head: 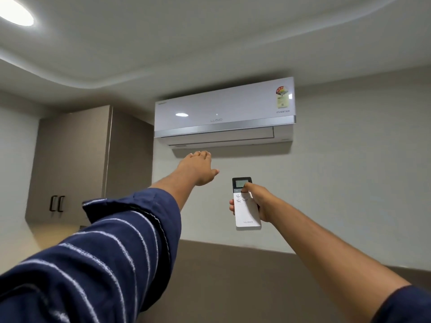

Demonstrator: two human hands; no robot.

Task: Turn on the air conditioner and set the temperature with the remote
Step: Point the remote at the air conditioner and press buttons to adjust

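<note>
White remote [246,207] in right hand [257,201]; left hand [198,167] raised, flat

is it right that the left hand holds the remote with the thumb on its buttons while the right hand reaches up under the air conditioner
Not quite: the hands are swapped. In the head view the right hand holds the remote, thumb on its buttons, while the left hand, open and empty, reaches up under the air conditioner.

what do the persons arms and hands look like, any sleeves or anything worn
The left arm wears a dark navy sleeve with thin white stripes, pushed back above a bare forearm. The left hand and right hand are bare, no rings or watch visible. A navy cuff shows on the right arm.
</note>
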